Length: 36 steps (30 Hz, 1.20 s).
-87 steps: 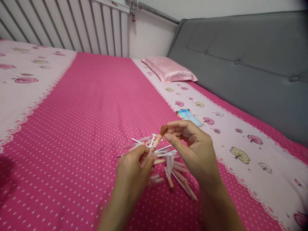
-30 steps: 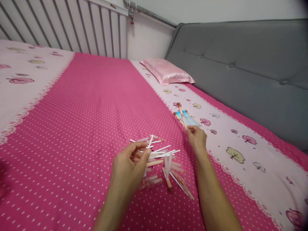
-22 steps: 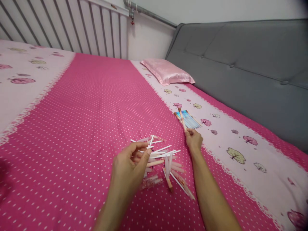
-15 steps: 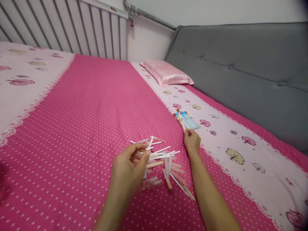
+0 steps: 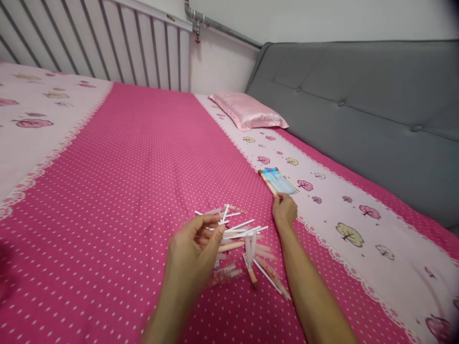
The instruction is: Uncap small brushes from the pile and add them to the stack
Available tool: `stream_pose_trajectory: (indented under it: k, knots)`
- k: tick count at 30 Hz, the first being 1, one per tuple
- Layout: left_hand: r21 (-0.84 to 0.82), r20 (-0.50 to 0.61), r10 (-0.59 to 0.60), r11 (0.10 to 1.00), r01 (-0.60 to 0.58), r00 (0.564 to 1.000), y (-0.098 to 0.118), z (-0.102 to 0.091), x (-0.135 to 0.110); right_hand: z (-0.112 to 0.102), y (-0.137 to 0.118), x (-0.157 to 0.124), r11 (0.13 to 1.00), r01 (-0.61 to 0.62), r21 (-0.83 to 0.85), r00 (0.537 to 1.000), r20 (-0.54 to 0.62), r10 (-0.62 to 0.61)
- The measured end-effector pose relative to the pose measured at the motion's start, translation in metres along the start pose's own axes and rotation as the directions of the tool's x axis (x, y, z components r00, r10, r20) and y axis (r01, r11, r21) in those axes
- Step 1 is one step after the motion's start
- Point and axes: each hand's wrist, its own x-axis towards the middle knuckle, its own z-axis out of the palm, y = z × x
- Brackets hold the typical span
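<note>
Beside a row of blue pens (image 5: 281, 181), my right hand (image 5: 286, 208) pinches the near end of a peach-coloured pen (image 5: 267, 181) with a brown end. That pen lies flat along the left side of the row. My left hand (image 5: 195, 241) hovers over the near left of a loose pile, its fingers curled and the thumb apart from the index finger, with no held thing visible. White sticks (image 5: 241, 234), pale pink pen-like pieces (image 5: 251, 246) and a brown-ended pen (image 5: 252, 276) lie in the pile. Part of the pile is hidden behind my left hand.
A pink dotted bedspread (image 5: 143, 157) lies under everything. Toward the back right is a pink satin pillow (image 5: 249, 111) by a grey padded headboard (image 5: 358, 86). A white radiator (image 5: 107, 43) and a pipe with a red valve (image 5: 197, 33) are along the far wall.
My right hand has lowered the peach-coloured pen from a tilt across the row to lie along its left side. My left hand has stayed nearly still.
</note>
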Motion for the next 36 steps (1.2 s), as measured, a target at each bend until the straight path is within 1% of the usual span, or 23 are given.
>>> stream_pose_trajectory:
  k: [5, 11, 17, 22, 26, 30, 36]
  knots:
    - [0.032, -0.008, 0.008, 0.999, -0.008, 1.000, -0.002, 0.000, 0.001, 0.002, -0.001, 0.000, 1.000, 0.005, -0.024, 1.000, -0.006, -0.005]
    - [0.027, -0.006, 0.016, 1.000, -0.016, 1.000, -0.004, 0.000, 0.002, 0.004, -0.001, 0.001, 0.999, 0.011, -0.039, 1.000, -0.016, -0.011]
    - [0.023, 0.011, 0.011, 1.000, -0.011, 1.000, -0.003, -0.001, 0.002, 0.005, 0.002, 0.000, 0.999, 0.041, -0.011, 0.998, -0.041, -0.041]
    - [0.000, 0.003, -0.006, 1.000, 0.006, 1.000, -0.002, 0.000, 0.002, 0.005, 0.009, 0.001, 0.999, 0.048, 0.020, 0.997, -0.065, -0.047]
    - [-0.021, 0.007, -0.006, 1.000, 0.006, 1.000, -0.003, 0.001, 0.002, 0.004, 0.013, 0.003, 0.999, 0.034, 0.029, 0.997, -0.071, -0.031]
    - [0.008, 0.033, -0.006, 1.000, 0.005, 0.999, -0.004, 0.001, 0.002, 0.004, 0.015, 0.006, 0.999, 0.010, 0.045, 0.998, -0.060, -0.007]
    - [0.014, 0.029, 0.005, 1.000, -0.005, 1.000, -0.004, 0.002, 0.002, 0.005, 0.016, 0.007, 0.994, -0.057, 0.091, 0.996, -0.056, 0.063]
